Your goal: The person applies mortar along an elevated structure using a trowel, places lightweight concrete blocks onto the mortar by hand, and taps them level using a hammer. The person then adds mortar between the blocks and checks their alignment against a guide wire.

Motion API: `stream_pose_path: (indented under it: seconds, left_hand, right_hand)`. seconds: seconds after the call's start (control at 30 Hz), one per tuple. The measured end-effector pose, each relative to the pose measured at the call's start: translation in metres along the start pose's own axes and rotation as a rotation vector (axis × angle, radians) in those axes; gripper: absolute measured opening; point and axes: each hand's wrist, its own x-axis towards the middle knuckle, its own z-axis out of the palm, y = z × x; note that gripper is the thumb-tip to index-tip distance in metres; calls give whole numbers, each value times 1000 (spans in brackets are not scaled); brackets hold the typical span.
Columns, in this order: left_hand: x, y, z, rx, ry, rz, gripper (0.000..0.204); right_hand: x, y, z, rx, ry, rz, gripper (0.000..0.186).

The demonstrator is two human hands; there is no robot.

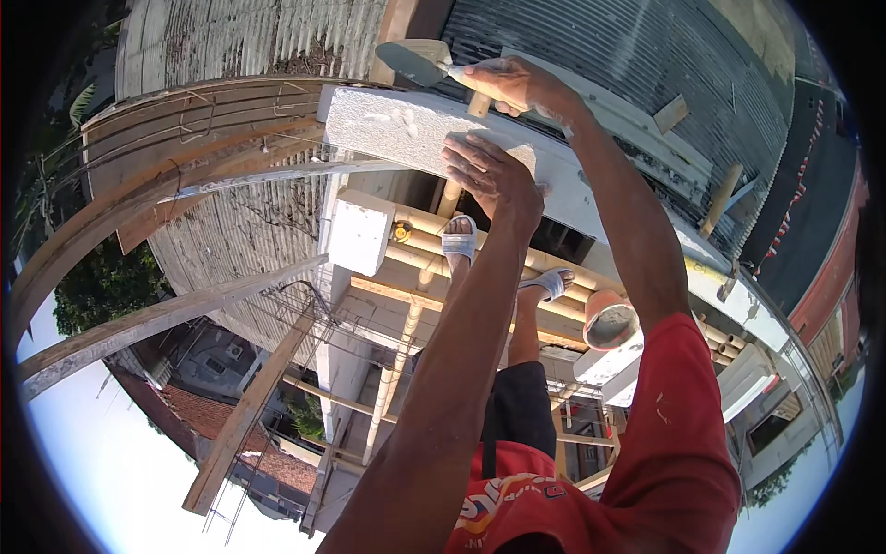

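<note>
My right hand is closed round the handle of a trowel, whose flat blade points left above a long white block with a rough, speckled face. A short bamboo piece shows just below that hand. My left hand grips the white block near its right part, fingers over its surface. A smaller white block rests lower left, and a bucket with grey mix stands at the right, partly behind my right arm.
My sandalled feet are on bamboo poles over gaps. Timber beams and bent steel bars reach out at left. Corrugated roofing lies beyond the wall, and a street runs far below at right.
</note>
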Motion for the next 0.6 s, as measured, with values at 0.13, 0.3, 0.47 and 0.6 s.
stream_pose_path:
  seconds: [0.13,0.3,0.47,0.6]
  left_hand:
    - [-8,11,-6,51,-7,-17,108]
    - [-12,2,-1,23,24,-68,96]
    - [-7,19,3,-100,67,-93,92]
    - [-2,24,25,127,155,-210,98]
  right_hand:
    - [-113,-26,-34,241,114,19,67]
    - [-296,18,-40,668,-18,83,60]
    - [-476,90,-23,763,-96,673,61]
    - [-431,98,62,474,20,884,39]
